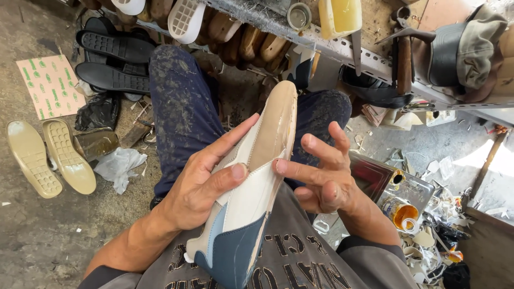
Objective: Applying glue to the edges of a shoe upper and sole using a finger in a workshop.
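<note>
Left hand (206, 184) wraps the cream, tan & navy leather shoe upper on its last (251, 182) from the left side, thumb pressed on the middle seam. It's held over the lap, long axis running toe-away, heel toward the body. Right hand (321, 179) sits just right of it, open w/ nothing gripped, index tip touching the upper's right edge, so both hands are on it, left doing the holding.

Daylight everywhere, pretty even and soft, no harsh lamp. The brightest spot is the floor (482, 158) at the right edge, nearly blown out, so the light seems to come in from that side. The shoe (257, 176) picks up a mild sheen along its tan toe. Shadows under the shelf (342, 51) go deep. Focus is sharp in the middle, and the edges bend with wide-angle stretch.
</note>
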